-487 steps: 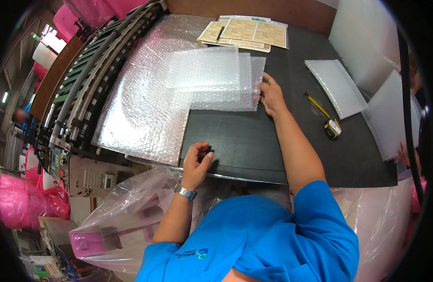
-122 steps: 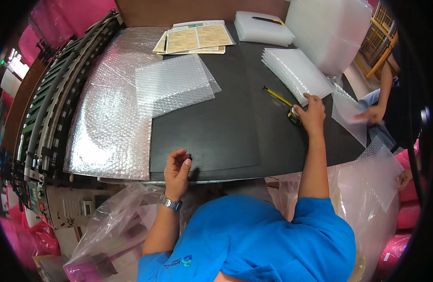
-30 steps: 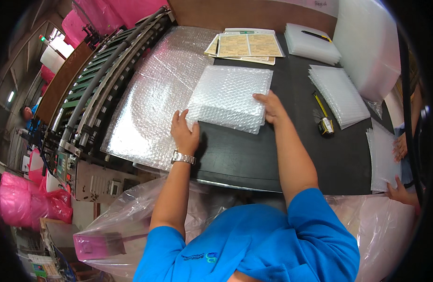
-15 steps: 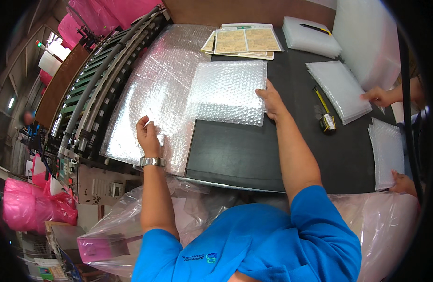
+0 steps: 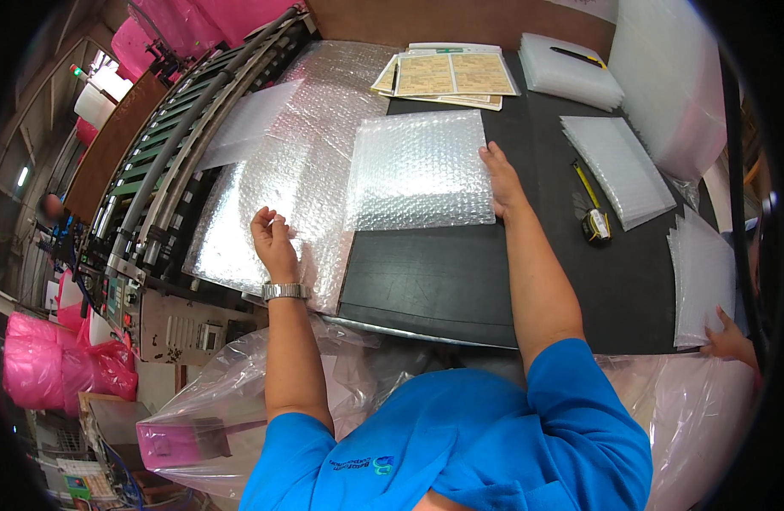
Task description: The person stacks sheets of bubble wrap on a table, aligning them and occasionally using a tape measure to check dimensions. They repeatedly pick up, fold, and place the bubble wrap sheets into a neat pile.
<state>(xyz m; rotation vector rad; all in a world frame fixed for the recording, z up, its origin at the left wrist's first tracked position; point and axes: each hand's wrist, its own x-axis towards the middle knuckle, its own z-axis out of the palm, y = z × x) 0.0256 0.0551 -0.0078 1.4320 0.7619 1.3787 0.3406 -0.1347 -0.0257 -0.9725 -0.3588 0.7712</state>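
Note:
A squared stack of clear bubble-wrap sheets (image 5: 422,175) lies in front of me, its left edge over a larger bubble-wrap sheet (image 5: 324,170) spread on the dark table. My right hand (image 5: 504,183) is at the stack's right edge, fingers stretched along it and not wrapped round it. Over the larger sheet hovers my left hand (image 5: 275,245), fingers loosely bent and apart, with nothing seen in them. Beyond it, a thin translucent sheet (image 5: 251,123) reaches out from the roller machine (image 5: 175,128) onto the large sheet.
Printed papers (image 5: 451,75) lie at the back, beside a stack of white pouches (image 5: 571,72) with a black-and-yellow cutter (image 5: 579,56) on it. Right of me are a tape measure (image 5: 595,225), another bubble-wrap stack (image 5: 620,170) and a co-worker's hand (image 5: 726,336) on more sheets (image 5: 703,277).
My right hand has released its pinch on the stack's edge and straightened along it. The translucent sheet has appeared at the rollers. One co-worker's hand has left the right-hand bubble-wrap stack.

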